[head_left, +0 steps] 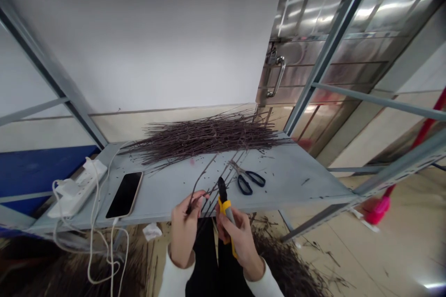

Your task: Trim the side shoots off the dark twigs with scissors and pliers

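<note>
My left hand [185,222] is closed around a thin dark twig [200,177] near the shelf's front edge. My right hand [237,232] grips pruning shears [226,205] with yellow handles and dark jaws pointing away from me. The shears' tip lies close to several thin twigs [211,199] that cross between my hands; whether it touches them I cannot tell. Beyond my hands lies a large pile of dark twigs [205,135] along the back of the grey shelf [292,176]. Scissors with dark blue handles [251,180] rest on the shelf to the right of the shears.
A phone [124,195] with a white cable and a white power strip [80,188] lie on the left. Metal uprights [324,55] frame the shelf. Below, loose twigs [285,260] cover part of the floor. A steel door [296,51] stands behind at right.
</note>
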Motion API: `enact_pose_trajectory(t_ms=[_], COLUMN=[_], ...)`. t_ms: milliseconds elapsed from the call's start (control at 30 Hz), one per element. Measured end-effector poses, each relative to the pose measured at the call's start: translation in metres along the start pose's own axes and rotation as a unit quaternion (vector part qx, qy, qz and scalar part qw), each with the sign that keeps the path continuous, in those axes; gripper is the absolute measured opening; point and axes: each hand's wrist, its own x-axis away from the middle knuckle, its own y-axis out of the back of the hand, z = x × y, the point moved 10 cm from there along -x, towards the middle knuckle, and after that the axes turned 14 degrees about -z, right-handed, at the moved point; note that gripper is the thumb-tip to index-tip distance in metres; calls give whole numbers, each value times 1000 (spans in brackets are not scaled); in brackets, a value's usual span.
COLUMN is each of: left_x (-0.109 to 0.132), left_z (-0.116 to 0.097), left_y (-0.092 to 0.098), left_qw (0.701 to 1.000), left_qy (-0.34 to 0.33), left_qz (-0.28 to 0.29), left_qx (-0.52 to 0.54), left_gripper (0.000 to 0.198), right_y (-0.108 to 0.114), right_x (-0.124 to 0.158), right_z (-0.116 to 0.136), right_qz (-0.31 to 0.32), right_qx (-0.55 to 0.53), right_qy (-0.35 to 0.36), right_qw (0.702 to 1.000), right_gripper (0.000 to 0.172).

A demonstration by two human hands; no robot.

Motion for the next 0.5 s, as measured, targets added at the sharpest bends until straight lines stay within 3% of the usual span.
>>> enact_pose_trajectory(t_ms=[67, 167, 267, 367, 500], left_x=[-6, -9, -8, -7, -5], left_z=[2, 10, 17, 19, 12], left_y=[1, -4, -11, -10, -4], left_qw=[1000, 999, 997, 997, 999], left_qy=[3, 20, 40, 54, 24], left_qz=[6, 25, 48, 42, 33], left_qx=[8, 25, 41, 41, 12], left_gripper=[27, 27, 27, 28, 24], right_y=[-14, -33, -43, -38, -5], right_x=[9, 28, 42, 39, 11], right_z=[-7, -13, -16, -18, -6], right_qz=[68, 160, 210, 190, 61], right_qx=[-77, -177, -242, -227, -30], right_qy=[-76, -166, -230, -235, -81], right_qw=[992, 957, 919, 926, 994], right_gripper=[34, 31, 29, 31, 34])
